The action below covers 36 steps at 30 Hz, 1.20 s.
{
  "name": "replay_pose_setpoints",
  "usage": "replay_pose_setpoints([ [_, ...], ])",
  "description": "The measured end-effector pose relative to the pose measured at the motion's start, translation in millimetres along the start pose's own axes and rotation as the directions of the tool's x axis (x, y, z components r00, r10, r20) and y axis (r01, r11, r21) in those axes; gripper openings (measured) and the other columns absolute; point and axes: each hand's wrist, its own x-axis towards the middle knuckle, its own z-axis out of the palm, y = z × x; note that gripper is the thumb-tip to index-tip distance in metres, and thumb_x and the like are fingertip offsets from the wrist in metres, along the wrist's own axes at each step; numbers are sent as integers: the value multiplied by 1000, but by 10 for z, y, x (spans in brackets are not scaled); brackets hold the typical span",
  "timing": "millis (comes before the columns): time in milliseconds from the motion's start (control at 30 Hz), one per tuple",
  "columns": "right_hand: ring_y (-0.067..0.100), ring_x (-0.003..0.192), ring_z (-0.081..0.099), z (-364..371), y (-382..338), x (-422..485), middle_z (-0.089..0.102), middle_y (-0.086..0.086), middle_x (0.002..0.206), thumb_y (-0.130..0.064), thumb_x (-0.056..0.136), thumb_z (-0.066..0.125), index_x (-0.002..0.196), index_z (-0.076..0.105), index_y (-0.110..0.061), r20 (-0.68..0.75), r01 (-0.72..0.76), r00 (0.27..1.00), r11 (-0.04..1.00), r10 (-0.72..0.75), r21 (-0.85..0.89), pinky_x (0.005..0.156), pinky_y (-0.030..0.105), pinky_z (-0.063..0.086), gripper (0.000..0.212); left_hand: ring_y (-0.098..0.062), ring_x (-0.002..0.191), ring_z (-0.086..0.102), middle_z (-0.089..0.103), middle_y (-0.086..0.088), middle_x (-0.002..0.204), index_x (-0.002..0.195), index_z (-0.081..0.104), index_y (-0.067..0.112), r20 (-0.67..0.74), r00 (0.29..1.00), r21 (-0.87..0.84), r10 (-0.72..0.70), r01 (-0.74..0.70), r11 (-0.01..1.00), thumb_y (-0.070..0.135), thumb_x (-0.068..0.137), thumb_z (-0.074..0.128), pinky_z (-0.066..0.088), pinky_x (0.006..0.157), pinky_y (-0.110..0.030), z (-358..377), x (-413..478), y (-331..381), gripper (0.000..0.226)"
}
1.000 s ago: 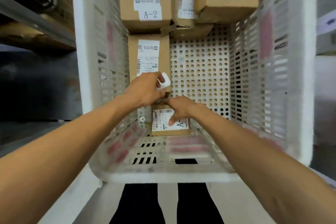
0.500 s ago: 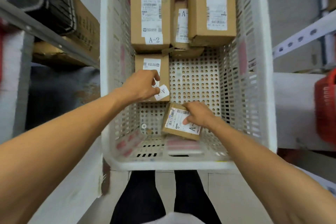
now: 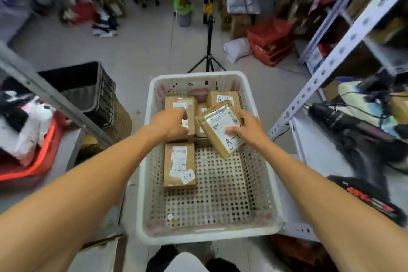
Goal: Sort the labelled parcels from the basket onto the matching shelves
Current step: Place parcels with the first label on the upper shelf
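Basket: white perforated plastic basket (image 3: pixel 260 174) stood on the floor between two shelving units, its near half bare of parcels.
Right hand: right hand (image 3: pixel 248 127) gripped a small brown parcel, thumb across the label, fingers behind the far edge.
Held parcel: held parcel (image 3: pixel 217 130) was lifted clear of the basket floor and tilted, label facing up; the marking began "A-", the rest covered by the hand.
Left hand: left hand (image 3: pixel 170 123) lay palm down on the far-left parcel, fingers curled over its label; whether it was grasping or only resting could not be told.
Far-left parcel: far-left parcel (image 3: pixel 191 104) sat against the basket's left wall, label largely hidden by the hand.
A-1 parcel: A-1 parcel (image 3: pixel 179 164) lay flat by the left wall, just nearer than the far-left parcel, its tag reading "A-1".
A-2 parcel: A-2 parcel (image 3: pixel 224 98) rested at the far right of the basket, partly behind the held parcel.
Middle parcel: middle parcel (image 3: pixel 201 109) showed only as a sliver between the far two.
Left shelving: grey metal upright (image 3: pixel 55 99) beside a dark crate (image 3: pixel 97 93) and a red tray (image 3: pixel 42 157).
Right shelving: white perforated upright (image 3: pixel 326 68) with a pale shelf (image 3: pixel 318 150) carrying dark, blurred items.
Background: tripod (image 3: pixel 208 28) stood past the basket on the grey floor.
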Motion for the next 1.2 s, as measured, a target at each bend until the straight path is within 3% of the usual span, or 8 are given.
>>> replay_pose_setpoints([
  [133,18,99,62,-284,-636,-86,66,-11,101,-28,74,74,115,56,-29,-257,81,965,991,-51,108,86,35,49,45,-25,114,56,59,-4,127,127,51,15,-93,995,40,35,-31,999,29,87,62,47,85,-35,-572,-159,119,44],
  [267,25,103,60,-479,-1070,-273,67,-15,101,-46,62,64,113,56,-38,-466,157,882,975,-66,159,92,49,47,52,-29,106,59,61,-6,121,125,52,15,-176,982,67,75,-64,996,33,86,62,50,85,-38,-1055,-363,199,44],
  [400,24,105,61,-523,-1427,-667,68,-10,107,-44,67,67,124,52,-34,-584,180,811,965,-35,192,92,49,48,60,-27,98,60,63,-4,115,119,53,16,-201,968,89,147,-132,987,39,83,64,52,82,-40,-1340,-607,256,43],
  [500,21,104,62,-461,-1630,-1008,68,-6,109,-26,77,73,129,52,-25,-641,185,768,958,-1,220,94,45,49,55,-27,98,60,64,-5,113,117,53,18,-206,952,132,227,-202,970,41,80,67,52,81,-40,-1407,-829,290,45],
  [633,19,104,62,-324,-1752,-1523,68,-10,107,-29,77,72,124,51,-31,-685,195,728,947,34,254,93,47,51,52,-27,98,59,61,-6,114,121,52,18,-196,931,190,307,-271,944,33,83,63,49,74,-35,-1385,-1124,339,42],
  [700,15,100,63,-250,-1772,-1798,68,-7,108,-22,80,73,125,53,-24,-714,192,699,952,37,237,91,43,52,49,-27,99,58,61,-6,116,123,51,19,-167,927,212,335,-298,931,36,83,63,49,74,-35,-1334,-1298,352,45],
  [1000,10,91,66,-218,-1715,-2987,70,-6,103,-20,81,75,121,54,-18,-741,177,672,973,-7,151,82,36,56,46,-27,98,59,62,-8,111,119,53,14,-136,882,251,452,-410,877,29,83,64,52,79,-38,-995,-2077,671,40],
  [1200,11,93,63,-181,-1405,-4042,66,-4,103,-19,86,71,119,55,-13,-854,224,517,953,62,204,76,19,52,38,-28,100,60,61,-9,116,127,51,16,-28,842,311,539,-505,805,29,85,63,52,80,-36,-558,-2616,1140,45],
])
